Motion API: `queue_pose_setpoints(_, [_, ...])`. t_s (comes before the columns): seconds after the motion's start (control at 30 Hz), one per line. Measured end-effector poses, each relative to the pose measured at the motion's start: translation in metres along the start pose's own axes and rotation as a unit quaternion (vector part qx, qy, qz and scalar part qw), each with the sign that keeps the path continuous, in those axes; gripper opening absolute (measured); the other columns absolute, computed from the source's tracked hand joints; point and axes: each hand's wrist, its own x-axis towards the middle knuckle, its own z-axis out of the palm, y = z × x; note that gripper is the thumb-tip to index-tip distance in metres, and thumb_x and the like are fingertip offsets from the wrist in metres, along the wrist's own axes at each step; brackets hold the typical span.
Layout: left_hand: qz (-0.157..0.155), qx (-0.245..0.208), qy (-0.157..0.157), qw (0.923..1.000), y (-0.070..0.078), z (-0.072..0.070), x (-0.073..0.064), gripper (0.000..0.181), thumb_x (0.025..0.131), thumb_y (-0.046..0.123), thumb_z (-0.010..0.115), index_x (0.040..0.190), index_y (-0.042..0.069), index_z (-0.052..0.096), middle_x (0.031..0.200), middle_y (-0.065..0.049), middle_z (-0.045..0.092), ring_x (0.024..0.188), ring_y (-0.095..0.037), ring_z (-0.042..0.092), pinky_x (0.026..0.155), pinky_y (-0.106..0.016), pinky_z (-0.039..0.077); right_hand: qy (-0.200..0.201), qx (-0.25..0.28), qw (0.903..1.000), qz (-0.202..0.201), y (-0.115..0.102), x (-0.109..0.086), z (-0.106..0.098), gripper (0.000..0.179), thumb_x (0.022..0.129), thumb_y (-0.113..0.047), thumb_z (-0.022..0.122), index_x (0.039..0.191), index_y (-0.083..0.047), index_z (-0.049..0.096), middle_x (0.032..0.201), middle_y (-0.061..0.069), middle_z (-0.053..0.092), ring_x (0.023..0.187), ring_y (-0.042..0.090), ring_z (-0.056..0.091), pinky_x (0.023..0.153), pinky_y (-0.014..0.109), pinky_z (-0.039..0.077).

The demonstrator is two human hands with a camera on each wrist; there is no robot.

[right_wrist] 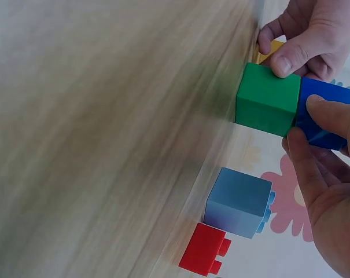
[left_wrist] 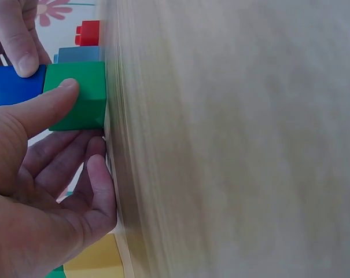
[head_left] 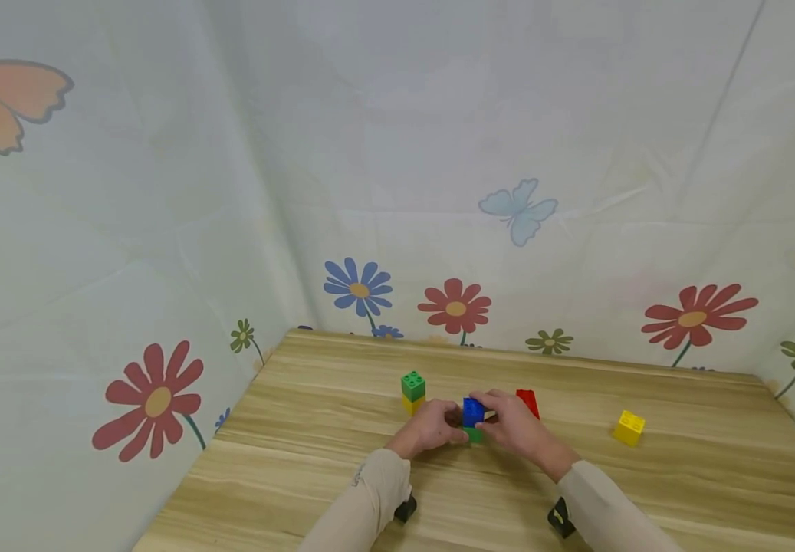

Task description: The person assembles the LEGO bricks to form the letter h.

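Observation:
Near the middle of the table, a blue toy brick (head_left: 473, 412) sits on top of a green brick (head_left: 472, 435). My left hand (head_left: 433, 426) pinches the green brick, its thumb on the near face and fingers at the side. From the right, my right hand (head_left: 516, 424) grips the blue brick between thumb and fingers. In the right wrist view the green brick (right_wrist: 268, 98) stands on the table and the blue brick (right_wrist: 328, 113) lies flush against it. Only a thin dark seam shows between them.
A stack of a green brick (head_left: 413, 386) on a yellow one (head_left: 412, 405) stands beyond my left hand. Past my right hand are a red brick (head_left: 528, 402) and a light blue brick (right_wrist: 239, 200). Another yellow brick (head_left: 629, 428) lies farther right. Printed cloth (head_left: 438, 245) borders the table.

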Motion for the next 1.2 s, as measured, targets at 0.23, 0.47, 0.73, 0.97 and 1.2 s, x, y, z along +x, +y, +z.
queue_pose_setpoints(0.23, [-0.001, -0.004, -0.004, 1.0000, -0.0025, 0.0014, 0.0021, 0.025, 0.081, 0.014, 0.076, 0.104, 0.008, 0.068, 0.096, 0.002, 0.067, 0.089, -0.012, 0.061, 0.084, -0.031, 0.049, 0.005, -0.028, 0.9996, -0.009, -0.0008, -0.0004, -0.0009, 0.055, 0.079, -0.002, 0.074, 0.130, 0.001, 0.054, 0.107, 0.009, 0.060, 0.094, 0.023, 0.063, 0.079, 0.034, 0.053])
queue_pose_setpoints(0.47, [-0.001, 0.003, -0.001, 1.0000, -0.0012, 0.0014, 0.0014, 0.026, 0.081, 0.014, 0.075, 0.105, 0.008, 0.068, 0.097, 0.002, 0.068, 0.091, -0.012, 0.061, 0.084, -0.031, 0.049, -0.003, -0.016, 0.9999, -0.003, -0.0012, -0.0001, -0.0024, 0.055, 0.083, -0.004, 0.071, 0.133, 0.002, 0.051, 0.112, 0.012, 0.060, 0.097, 0.026, 0.063, 0.081, 0.037, 0.052])
queue_pose_setpoints(0.73, [-0.003, 0.000, -0.004, 1.0000, 0.0005, 0.0007, 0.0002, 0.025, 0.082, 0.013, 0.075, 0.105, 0.007, 0.068, 0.097, 0.001, 0.068, 0.090, -0.013, 0.062, 0.084, -0.032, 0.049, -0.017, -0.012, 0.9998, 0.002, -0.0009, 0.0022, -0.0037, 0.053, 0.084, -0.004, 0.070, 0.133, 0.003, 0.050, 0.114, 0.014, 0.060, 0.097, 0.026, 0.063, 0.082, 0.038, 0.051])
queue_pose_setpoints(0.97, [-0.007, -0.005, -0.007, 0.9999, 0.0021, 0.0010, -0.0010, 0.025, 0.082, 0.013, 0.074, 0.106, 0.007, 0.068, 0.099, 0.001, 0.067, 0.092, -0.013, 0.062, 0.085, -0.033, 0.049, -0.033, -0.021, 0.9990, 0.020, -0.0067, 0.0030, -0.0061, 0.054, 0.083, -0.004, 0.070, 0.133, 0.002, 0.050, 0.111, 0.011, 0.059, 0.098, 0.027, 0.062, 0.083, 0.039, 0.051])
queue_pose_setpoints(1.2, [-0.004, -0.004, -0.005, 1.0000, 0.0015, 0.0004, -0.0011, 0.025, 0.082, 0.012, 0.074, 0.106, 0.007, 0.068, 0.097, 0.002, 0.067, 0.090, -0.013, 0.061, 0.084, -0.033, 0.049, -0.026, -0.034, 0.9990, 0.012, -0.0029, 0.0023, -0.0040, 0.053, 0.083, -0.005, 0.071, 0.132, 0.000, 0.052, 0.110, 0.009, 0.059, 0.097, 0.025, 0.062, 0.082, 0.038, 0.051])
